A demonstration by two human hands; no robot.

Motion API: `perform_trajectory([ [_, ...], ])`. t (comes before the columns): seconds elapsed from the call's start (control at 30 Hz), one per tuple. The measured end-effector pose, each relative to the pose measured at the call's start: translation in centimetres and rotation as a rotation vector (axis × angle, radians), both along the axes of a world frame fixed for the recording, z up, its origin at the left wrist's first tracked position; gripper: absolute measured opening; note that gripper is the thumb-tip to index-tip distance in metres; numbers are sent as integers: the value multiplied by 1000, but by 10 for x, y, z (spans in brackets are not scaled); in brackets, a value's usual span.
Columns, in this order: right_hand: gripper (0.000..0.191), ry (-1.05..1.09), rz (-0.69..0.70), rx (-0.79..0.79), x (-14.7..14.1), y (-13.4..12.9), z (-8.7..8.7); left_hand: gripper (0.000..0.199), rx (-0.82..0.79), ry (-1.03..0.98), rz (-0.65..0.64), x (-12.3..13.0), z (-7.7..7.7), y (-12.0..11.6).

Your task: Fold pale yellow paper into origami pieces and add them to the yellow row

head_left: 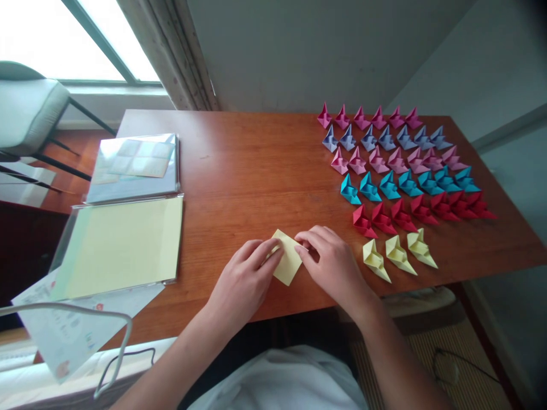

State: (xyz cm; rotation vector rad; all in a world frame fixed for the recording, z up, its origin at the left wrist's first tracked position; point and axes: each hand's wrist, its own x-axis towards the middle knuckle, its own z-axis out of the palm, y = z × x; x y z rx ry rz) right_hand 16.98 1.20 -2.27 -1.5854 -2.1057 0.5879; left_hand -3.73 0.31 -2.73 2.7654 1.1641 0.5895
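A small folded piece of pale yellow paper (pixel 289 263) is turned like a diamond near the table's front edge. My left hand (pixel 252 270) pinches its left corner between thumb and fingers. On the opposite side, my right hand (pixel 327 253) grips the right corner, thumb and fingertips together. Just right of that hand stand 3 yellow folded paper boats (pixel 399 254) in a short row. Beyond them is a row of red paper boats (pixel 402 217). The fold lines under my fingers are hidden.
Further back lie rows of turquoise (pixel 389 185), pink (pixel 378 160), lilac (pixel 370 138) and magenta paper boats (pixel 361 118). A pack of yellow paper (pixel 123 245) and a clear-wrapped pack (pixel 128 191) occupy the left, above a printed sheet (pixel 77 336). A pale cable (pixel 123 341) curves at lower left.
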Motion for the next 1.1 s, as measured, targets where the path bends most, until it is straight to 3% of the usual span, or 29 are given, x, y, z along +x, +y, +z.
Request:
perform_trajectory([
  [0.2, 25, 131, 41, -44, 5, -8, 4, 26, 10, -24, -3, 1, 1, 0],
  [0.4, 47, 171, 232, -40, 14, -11, 9, 21, -35, -75, 34, 3, 2, -2],
  [0.6, 27, 37, 145, 167, 13, -16, -7, 22, -112, -111, 70, 1, -1, -3],
  [0.73, 21, -87, 222, 285, 11, -17, -8, 23, -125, -114, 68, 0, -1, -2],
  [0.83, 18, -120, 295, 272, 11, -16, -6, 26, -126, -99, 64, 0, -1, -2],
  [1.1, 17, -45, 318, 219, 15, -11, -5, 37, -239, -134, 54, -1, 0, -1],
])
